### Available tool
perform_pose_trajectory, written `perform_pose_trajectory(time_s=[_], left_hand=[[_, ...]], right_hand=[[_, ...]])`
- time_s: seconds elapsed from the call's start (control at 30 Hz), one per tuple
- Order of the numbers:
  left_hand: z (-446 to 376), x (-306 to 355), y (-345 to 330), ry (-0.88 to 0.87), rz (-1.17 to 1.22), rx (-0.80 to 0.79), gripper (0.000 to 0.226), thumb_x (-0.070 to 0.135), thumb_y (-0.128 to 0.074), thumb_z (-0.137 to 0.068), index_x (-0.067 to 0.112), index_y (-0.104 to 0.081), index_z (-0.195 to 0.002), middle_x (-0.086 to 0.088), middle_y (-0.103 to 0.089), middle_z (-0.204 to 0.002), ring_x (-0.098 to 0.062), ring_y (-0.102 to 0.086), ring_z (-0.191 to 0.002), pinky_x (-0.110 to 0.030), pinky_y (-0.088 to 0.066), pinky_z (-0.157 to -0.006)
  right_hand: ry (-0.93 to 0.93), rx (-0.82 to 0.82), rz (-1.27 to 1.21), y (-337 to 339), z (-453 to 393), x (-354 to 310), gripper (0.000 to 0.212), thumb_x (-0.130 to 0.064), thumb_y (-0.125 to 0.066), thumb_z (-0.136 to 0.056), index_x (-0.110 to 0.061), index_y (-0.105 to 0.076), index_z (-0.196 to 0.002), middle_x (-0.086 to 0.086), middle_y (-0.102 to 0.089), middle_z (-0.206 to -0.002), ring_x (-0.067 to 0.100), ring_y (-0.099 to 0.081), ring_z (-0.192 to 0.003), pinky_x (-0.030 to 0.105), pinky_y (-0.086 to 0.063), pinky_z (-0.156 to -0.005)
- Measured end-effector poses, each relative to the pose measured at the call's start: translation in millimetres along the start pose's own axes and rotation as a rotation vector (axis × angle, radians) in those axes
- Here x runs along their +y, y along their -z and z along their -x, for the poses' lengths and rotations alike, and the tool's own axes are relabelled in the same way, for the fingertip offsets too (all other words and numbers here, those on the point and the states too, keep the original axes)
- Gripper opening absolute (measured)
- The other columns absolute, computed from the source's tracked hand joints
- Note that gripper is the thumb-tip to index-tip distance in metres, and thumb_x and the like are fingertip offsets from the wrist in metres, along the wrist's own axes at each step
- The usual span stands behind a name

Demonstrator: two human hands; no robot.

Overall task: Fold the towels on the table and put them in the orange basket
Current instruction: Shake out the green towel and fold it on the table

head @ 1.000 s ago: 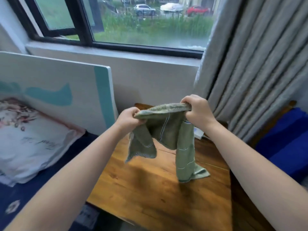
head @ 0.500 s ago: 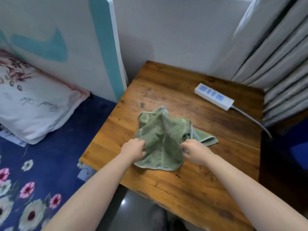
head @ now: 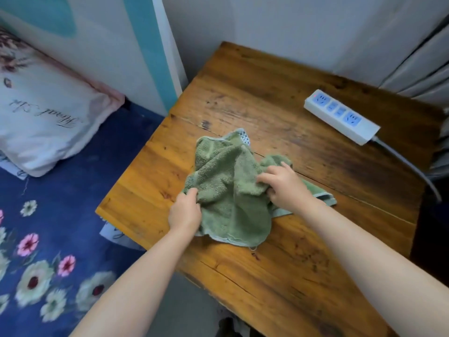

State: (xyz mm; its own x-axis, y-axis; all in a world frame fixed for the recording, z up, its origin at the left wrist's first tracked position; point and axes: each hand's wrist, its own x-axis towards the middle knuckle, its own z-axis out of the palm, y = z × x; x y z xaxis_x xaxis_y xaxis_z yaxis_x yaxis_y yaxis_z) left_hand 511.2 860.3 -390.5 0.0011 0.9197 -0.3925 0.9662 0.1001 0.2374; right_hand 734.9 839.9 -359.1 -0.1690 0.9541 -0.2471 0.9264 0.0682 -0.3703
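Worn wooden table with visible cracks and dark stains, a rumpled green towel bunched up around its middle and a white power strip sitting near the far right corner, cord trailing off the edge.

The left hand covers the green towel's near-left edge, its fingertips buried in the folds. The right hand hides the towel's right part. The table's near-right corner is cut off. The power strip's cable leaves past the right edge.
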Motion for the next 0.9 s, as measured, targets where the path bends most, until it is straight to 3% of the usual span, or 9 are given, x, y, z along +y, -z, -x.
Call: perform_pose_trajectory(time_s=[0.1,0.17,0.3,0.43,0.5,0.6,0.7,0.77,0.9], left_hand=[[-4,13,24,-0.103,0.049,0.106,0.030,0.003,-0.044,-0.088,0.008,-0.051,-0.117,-0.021,-0.049,-0.112,-0.039,-0.055,-0.095,-0.041,-0.043,-0.078],[-13,31,48,-0.196,0.078,0.168,0.029,0.001,-0.045,-0.085,0.007,-0.053,-0.113,-0.021,-0.049,-0.109,-0.040,-0.054,-0.094,-0.041,-0.043,-0.078],[-30,69,83,-0.398,0.202,0.242,0.037,-0.003,-0.048,-0.080,0.008,-0.057,-0.114,-0.020,-0.050,-0.113,-0.036,-0.050,-0.104,-0.039,-0.042,-0.083],[-37,70,73,-0.470,0.036,0.131,0.060,0.006,-0.055,-0.085,0.018,-0.035,-0.140,-0.019,-0.021,-0.149,-0.033,-0.019,-0.140,-0.040,-0.020,-0.114],[-32,54,53,-0.388,-0.033,0.002,0.066,0.013,-0.054,-0.088,0.022,-0.021,-0.145,-0.017,-0.013,-0.154,-0.031,-0.011,-0.143,-0.042,-0.015,-0.116],[-16,33,19,-0.140,0.066,-0.185,0.055,0.023,-0.049,-0.092,0.010,-0.026,-0.141,-0.021,-0.040,-0.139,-0.033,-0.041,-0.128,-0.039,-0.036,-0.103],[-4,30,-3,0.028,0.162,-0.342,0.044,0.032,-0.047,-0.094,0.001,-0.041,-0.125,-0.019,-0.053,-0.128,-0.033,-0.051,-0.118,-0.034,-0.042,-0.093],[2,33,-13,0.140,0.384,-0.389,0.045,0.031,-0.051,-0.092,-0.001,-0.042,-0.123,-0.019,-0.054,-0.128,-0.033,-0.051,-0.118,-0.034,-0.042,-0.095],[6,32,-19,0.391,0.922,-0.583,0.026,0.014,-0.055,-0.091,0.003,-0.053,-0.114,-0.017,-0.059,-0.122,-0.029,-0.059,-0.102,-0.038,-0.050,-0.092]], right_hand=[[0.029,-0.251,0.180,28,20,-6,0.017,-0.009,-0.047,-0.082,-0.015,-0.061,-0.089,0.005,-0.053,-0.088,0.026,-0.051,-0.089,0.033,-0.040,-0.076],[0.017,-0.406,0.255,47,35,-12,0.011,-0.007,-0.046,-0.078,-0.014,-0.052,-0.070,0.004,-0.048,-0.073,0.026,-0.049,-0.076,0.028,-0.033,-0.053],[0.044,-0.479,-0.031,50,69,-22,0.013,-0.013,-0.051,-0.080,-0.019,-0.047,-0.069,0.000,-0.047,-0.070,0.019,-0.047,-0.075,0.030,-0.039,-0.066],[-0.022,-0.348,-0.335,28,90,-18,0.027,-0.025,-0.053,-0.089,-0.016,-0.059,-0.115,-0.001,-0.057,-0.109,0.012,-0.050,-0.103,0.020,-0.036,-0.089],[-0.131,-0.067,-0.416,21,84,-13,0.020,-0.016,-0.052,-0.090,-0.008,-0.066,-0.102,0.005,-0.065,-0.104,0.014,-0.054,-0.095,0.016,-0.034,-0.078],[-0.423,0.241,-0.384,16,60,-4,0.020,-0.014,-0.051,-0.090,-0.004,-0.067,-0.099,0.010,-0.067,-0.101,0.016,-0.055,-0.090,0.016,-0.032,-0.073],[-0.714,0.006,-0.224,10,33,3,0.044,-0.036,-0.051,-0.089,-0.010,-0.051,-0.124,0.009,-0.060,-0.121,0.027,-0.052,-0.114,0.037,-0.041,-0.095],[-0.814,-0.193,-0.174,6,22,1,0.048,-0.042,-0.052,-0.088,-0.008,-0.050,-0.123,0.008,-0.060,-0.121,0.028,-0.054,-0.111,0.040,-0.042,-0.095],[-0.860,-0.099,-0.295,-2,21,-11,0.035,-0.030,-0.058,-0.087,-0.007,-0.060,-0.113,0.009,-0.064,-0.117,0.025,-0.057,-0.100,0.032,-0.046,-0.083]])
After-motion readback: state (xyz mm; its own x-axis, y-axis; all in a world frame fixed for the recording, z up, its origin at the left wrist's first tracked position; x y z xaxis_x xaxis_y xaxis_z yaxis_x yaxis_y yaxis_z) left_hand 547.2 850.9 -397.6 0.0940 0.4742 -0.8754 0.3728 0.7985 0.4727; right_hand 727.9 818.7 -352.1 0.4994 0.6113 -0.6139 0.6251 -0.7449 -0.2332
